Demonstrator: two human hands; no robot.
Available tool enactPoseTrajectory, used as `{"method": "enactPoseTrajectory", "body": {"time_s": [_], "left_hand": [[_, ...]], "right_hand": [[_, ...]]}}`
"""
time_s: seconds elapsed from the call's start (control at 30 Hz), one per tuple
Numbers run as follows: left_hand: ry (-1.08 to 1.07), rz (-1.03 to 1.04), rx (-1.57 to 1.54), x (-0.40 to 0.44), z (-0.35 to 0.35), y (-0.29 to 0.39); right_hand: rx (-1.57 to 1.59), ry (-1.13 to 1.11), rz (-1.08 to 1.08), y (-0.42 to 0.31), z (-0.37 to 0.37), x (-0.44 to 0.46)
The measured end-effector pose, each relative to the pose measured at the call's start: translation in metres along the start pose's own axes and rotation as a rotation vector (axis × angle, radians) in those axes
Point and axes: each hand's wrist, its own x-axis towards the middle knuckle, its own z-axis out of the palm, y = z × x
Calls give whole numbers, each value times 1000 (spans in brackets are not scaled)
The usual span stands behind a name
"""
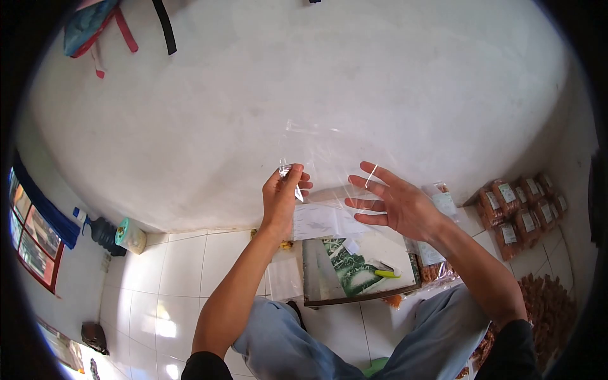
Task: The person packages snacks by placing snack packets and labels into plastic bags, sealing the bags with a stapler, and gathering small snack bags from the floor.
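Observation:
My left hand is closed, its thumb and fingers pinching a clear plastic bag that stands up above it and spreads to the right. Something shiny and silvery shows between these fingers. My right hand has its fingers spread beside the bag; whether they are inside or behind the film I cannot tell. A thin white band lies across its upper fingers. Below both hands is a low table with a green and white top. White paper sheets lie at its back, and a yellow-green cutter rests on it.
Filled packs of brown food are stacked by the wall at right, with a loose brown heap nearer. Another pack lies beside the table. A water jug and a lidded tub stand at left.

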Motion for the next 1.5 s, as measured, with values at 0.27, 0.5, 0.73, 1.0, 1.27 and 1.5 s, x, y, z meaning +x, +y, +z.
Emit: {"method": "enactPoseTrajectory", "body": {"time_s": [0.27,0.5,0.73,1.0,1.27,1.5], "left_hand": [[38,168,-20,-2,-9,3],[114,130,-39,-1,-15,4],[12,-72,58,-8,-12,3],[19,-158,37,-9,-12,3],[-69,-204,-102,-12,-11,7],[-3,-264,122,-3,-19,-1]], "right_hand": [[-83,11,91,-1,4,-1],[-50,-117,64,2,11,-2],[-1210,-84,-282,5,15,-7],[-1299,-1,-375,16,9,-5],[-832,116,-185,21,5,0],[-685,192,-126,17,22,-3]]}}
